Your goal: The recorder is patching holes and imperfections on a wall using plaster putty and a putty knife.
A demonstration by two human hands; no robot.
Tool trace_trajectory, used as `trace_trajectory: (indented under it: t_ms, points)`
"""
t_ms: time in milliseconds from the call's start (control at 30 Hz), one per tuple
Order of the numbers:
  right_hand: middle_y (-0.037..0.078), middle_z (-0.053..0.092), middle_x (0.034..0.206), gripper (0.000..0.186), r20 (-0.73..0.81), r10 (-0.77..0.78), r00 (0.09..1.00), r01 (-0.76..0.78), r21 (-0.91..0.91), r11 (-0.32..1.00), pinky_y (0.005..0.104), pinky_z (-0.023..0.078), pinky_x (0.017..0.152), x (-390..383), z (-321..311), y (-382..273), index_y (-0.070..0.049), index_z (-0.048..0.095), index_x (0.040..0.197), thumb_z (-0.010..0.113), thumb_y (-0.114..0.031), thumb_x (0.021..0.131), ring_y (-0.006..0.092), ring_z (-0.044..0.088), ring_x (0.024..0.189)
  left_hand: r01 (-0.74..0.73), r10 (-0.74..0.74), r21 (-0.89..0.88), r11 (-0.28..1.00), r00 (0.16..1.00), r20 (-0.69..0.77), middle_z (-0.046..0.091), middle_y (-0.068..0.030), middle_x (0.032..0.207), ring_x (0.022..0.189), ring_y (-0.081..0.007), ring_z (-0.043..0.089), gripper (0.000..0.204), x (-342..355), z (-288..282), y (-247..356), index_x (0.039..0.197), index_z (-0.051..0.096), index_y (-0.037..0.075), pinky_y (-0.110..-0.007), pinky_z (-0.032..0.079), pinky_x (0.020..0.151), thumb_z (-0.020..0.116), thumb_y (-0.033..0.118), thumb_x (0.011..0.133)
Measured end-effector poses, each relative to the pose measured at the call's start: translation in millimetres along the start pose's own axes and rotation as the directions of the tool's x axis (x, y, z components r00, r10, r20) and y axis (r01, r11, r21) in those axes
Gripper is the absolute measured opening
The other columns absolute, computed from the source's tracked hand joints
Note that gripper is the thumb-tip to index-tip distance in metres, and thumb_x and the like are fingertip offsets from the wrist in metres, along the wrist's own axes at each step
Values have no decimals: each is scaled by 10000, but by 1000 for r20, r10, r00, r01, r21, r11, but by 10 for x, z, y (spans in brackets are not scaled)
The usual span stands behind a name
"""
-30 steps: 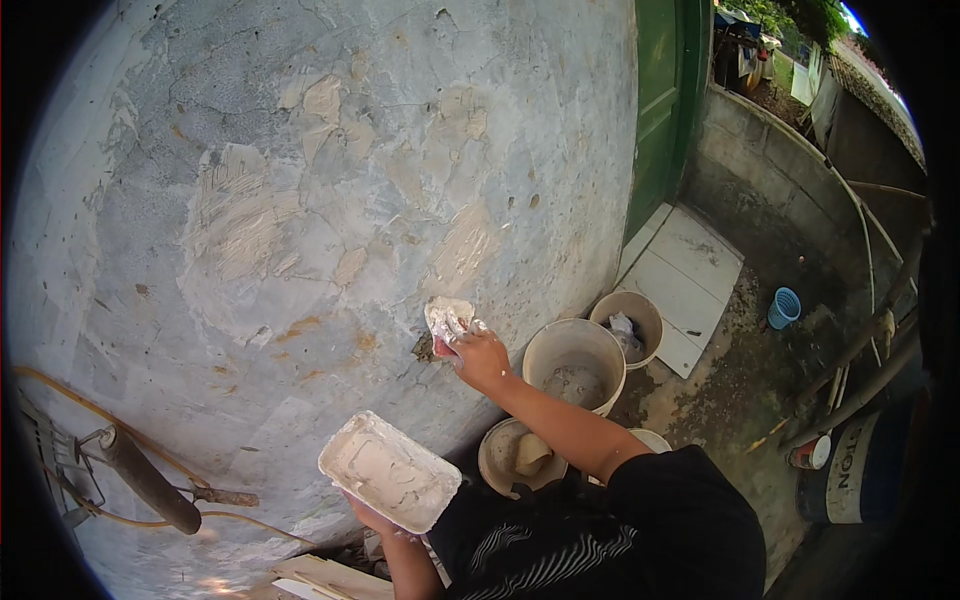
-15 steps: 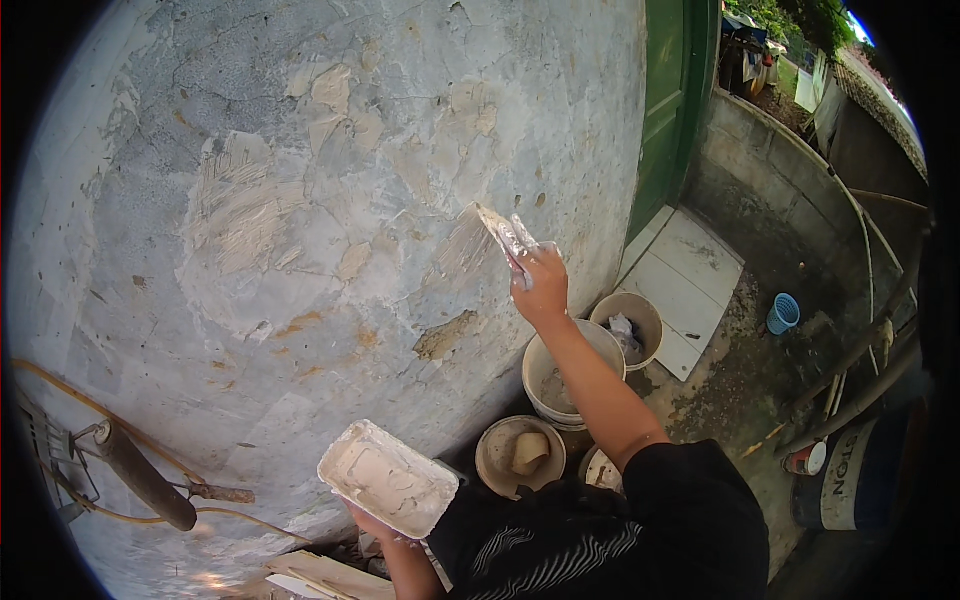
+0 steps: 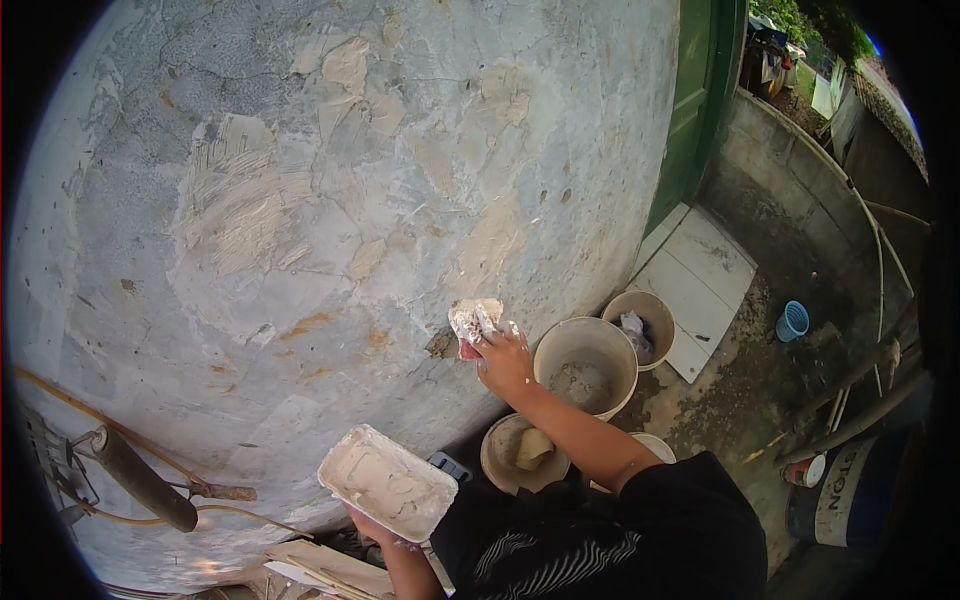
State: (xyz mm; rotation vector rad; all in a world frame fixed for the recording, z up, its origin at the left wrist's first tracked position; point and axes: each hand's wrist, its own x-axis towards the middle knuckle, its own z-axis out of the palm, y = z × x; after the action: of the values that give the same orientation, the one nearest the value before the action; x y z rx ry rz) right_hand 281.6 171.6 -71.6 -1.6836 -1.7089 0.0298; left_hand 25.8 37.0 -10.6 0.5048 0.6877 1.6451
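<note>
My right hand (image 3: 507, 362) grips a plaster-smeared putty knife (image 3: 472, 314), its broad blade against the weathered grey wall (image 3: 330, 400). Something red shows under the fingers, and white plaster coats them. Just above the blade is a smooth beige plaster patch (image 3: 489, 240). A dark chipped spot (image 3: 439, 345) lies right beside the blade, partly behind it. Low in front of my body, my left hand (image 3: 374, 526) supports a rectangular white tub (image 3: 438, 516) from below. Beige plaster (image 3: 392, 482) fills part of that tub; most of the left fingers are hidden beneath it.
Several buckets, among them a large one (image 3: 627, 392), stand by the wall under my right forearm. A paint roller (image 3: 145, 478) and a yellow hose (image 3: 95, 412) are at the lower left. Pale boards (image 3: 690, 285), a blue basket (image 3: 792, 320) and a dark drum (image 3: 850, 500) lie rightward.
My right hand with the putty knife has moved down the wall, and the blade now faces flat toward me. The patch above looks smoother and wider. The left hand and tub stay put.
</note>
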Motion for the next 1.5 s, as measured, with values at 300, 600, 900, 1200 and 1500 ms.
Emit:
trace_trajectory:
  t_ms: [300, 600, 900, 1200, 1500]
  points:
    - [109, 595, 856, 311, -186, 11, 982, 31, 219, 975, 433, 423, 766, -119, -263, 397, -65, 636, 914, 580, -4, 615, 328, 540, 832, -43, 43, -39, 998, 999, 1, 470, -111, 1273, 1103, -331, 505, 563, -76, -80, 110, 1334, 355, 111, -472, 441, 903, 294, 487, 919]
    - [147, 591, 912, 337, -453, 164, 876, -97, 168, 981, 430, 419, 795, 676, -470, 403, -23, 623, 955, 600, -4, 620, 352, 524, 865, -44, 45, -30, 999, 998, 41, 459, -114, 1284, 1107, -341, 500, 576, -105, -211, 164, 1335, 352, 113, -485, 437, 902, 296, 503, 915]
    - [128, 597, 831, 332, -74, -8, 997, 14, 80, 997, 428, 438, 779, -173, 97, 43, -76, 630, 939, 616, -39, 609, 342, 549, 816, 18, -18, -69, 997, 1000, 10, 452, -118, 1292, 1117, -347, 491, 586, -69, -96, 182, 1339, 348, 112, -498, 430, 907, 301, 510, 912]
    - [127, 585, 871, 308, -301, 88, 950, -44, 149, 988, 415, 435, 762, 130, -564, 409, -41, 625, 905, 579, 0, 604, 349, 519, 854, -2, 3, -16, 1000, 998, 56, 461, -115, 1283, 1098, -351, 506, 585, -76, -189, 191, 1331, 360, 117, -499, 440, 898, 291, 515, 908]
    - [117, 587, 830, 277, -194, -2, 981, 18, 79, 997, 427, 441, 774, 196, -209, -121, -58, 625, 902, 602, -37, 627, 335, 538, 878, -11, 12, -55, 998, 1000, 18, 461, -109, 1286, 1094, -345, 510, 590, -82, -194, 179, 1333, 359, 121, -492, 444, 893, 285, 524, 908]
